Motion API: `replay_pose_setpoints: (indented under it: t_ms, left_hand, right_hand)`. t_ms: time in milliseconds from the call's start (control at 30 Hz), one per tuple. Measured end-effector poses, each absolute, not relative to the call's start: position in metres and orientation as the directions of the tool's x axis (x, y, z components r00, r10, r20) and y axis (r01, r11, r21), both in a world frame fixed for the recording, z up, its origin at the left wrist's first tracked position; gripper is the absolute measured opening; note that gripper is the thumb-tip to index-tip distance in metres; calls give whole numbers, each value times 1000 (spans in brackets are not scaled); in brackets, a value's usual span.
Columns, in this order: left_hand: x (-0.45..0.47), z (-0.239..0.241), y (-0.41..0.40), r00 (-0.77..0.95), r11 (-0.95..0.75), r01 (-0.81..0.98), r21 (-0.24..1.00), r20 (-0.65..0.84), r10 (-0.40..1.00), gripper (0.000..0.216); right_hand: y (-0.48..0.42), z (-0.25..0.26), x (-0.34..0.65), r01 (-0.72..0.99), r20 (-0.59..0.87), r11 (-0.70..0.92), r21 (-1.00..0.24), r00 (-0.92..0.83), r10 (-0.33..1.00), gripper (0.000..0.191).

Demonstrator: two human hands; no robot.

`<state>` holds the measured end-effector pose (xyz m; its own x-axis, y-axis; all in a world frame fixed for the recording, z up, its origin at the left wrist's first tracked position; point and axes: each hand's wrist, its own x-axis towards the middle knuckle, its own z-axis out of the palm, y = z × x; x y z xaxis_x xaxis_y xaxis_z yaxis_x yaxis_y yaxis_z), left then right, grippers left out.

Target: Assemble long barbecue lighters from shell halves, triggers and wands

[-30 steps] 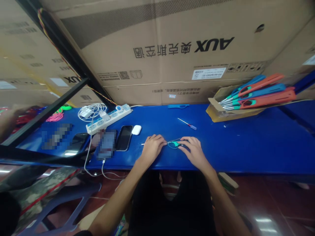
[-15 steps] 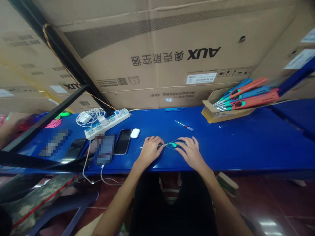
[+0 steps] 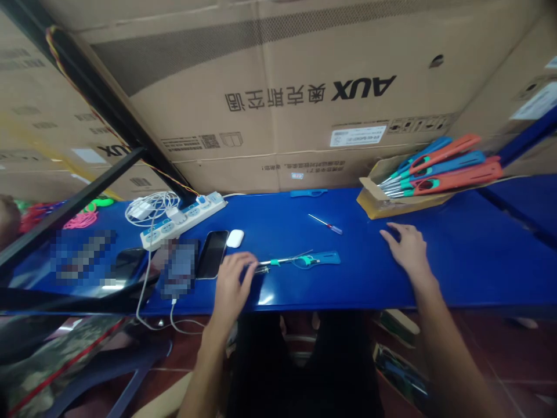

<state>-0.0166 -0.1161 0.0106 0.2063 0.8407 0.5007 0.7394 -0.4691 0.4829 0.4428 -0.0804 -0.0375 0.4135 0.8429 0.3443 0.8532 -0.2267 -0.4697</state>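
A blue long-nosed lighter (image 3: 324, 258) lies on the blue table, its green trigger part and thin metal tube pointing left. The casing looks like one open half. My left hand (image 3: 235, 280) is closed round the far end of the tube; its fingertips partly hide small metal pieces there. Off to the right, my right hand (image 3: 407, 248) is open over the table, fingers apart and holding nothing, just in front of a cardboard box (image 3: 378, 210) of orange and blue lighters. Behind the lighter are a small screwdriver (image 3: 326, 224) and a blue casing piece (image 3: 308, 193).
Left of my hands lie a phone (image 3: 212, 255), a white earphone case (image 3: 235, 238) and another phone on a cable. A white power strip (image 3: 185, 222) stands behind them with coiled cable. Large cartons (image 3: 278, 52) wall the back; a black metal bar (image 3: 78, 203) crosses the left.
My right hand has let go of the lighter and moved right towards the box. My left hand has shifted left along the tube, and the blue casing now shows on the table.
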Motion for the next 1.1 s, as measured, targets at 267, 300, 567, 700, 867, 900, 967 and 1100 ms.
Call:
replay_pose_setpoints:
  t_ms: [267,300,567,700,867,900,967,1100]
  left_hand:
    - [5,-27,-162,149,-378,798,469,454,878,11]
    - [7,-26,-161,119,-365,794,486,464,878,11]
    - [10,-26,-163,16,-254,899,358,551,834,19]
    - [14,-33,-171,47,-318,858,404,555,830,15]
    - [13,-31,-163,1,-267,866,423,532,847,31]
    - [13,-30,-161,9,-253,875,413,509,861,30]
    - [16,-26,-161,46,-240,884,401,437,898,23]
    - [32,-19,-166,171,-288,866,409,300,938,18]
  right_hand:
    - [-48,-39,471,845,302,-175,-505,363,882,30]
    - [-47,-38,471,843,305,-165,-513,358,883,28]
    - [-58,-30,471,824,302,-137,-549,349,887,26]
    - [-60,-24,467,826,281,-195,-530,388,878,17]
    - [-58,-11,460,820,203,-294,-491,436,877,13]
    - [-59,-8,458,817,180,-315,-483,445,877,14]
    - [-63,-4,450,813,139,-347,-468,455,880,15]
    - [-80,-3,411,825,138,-326,-461,430,892,16]
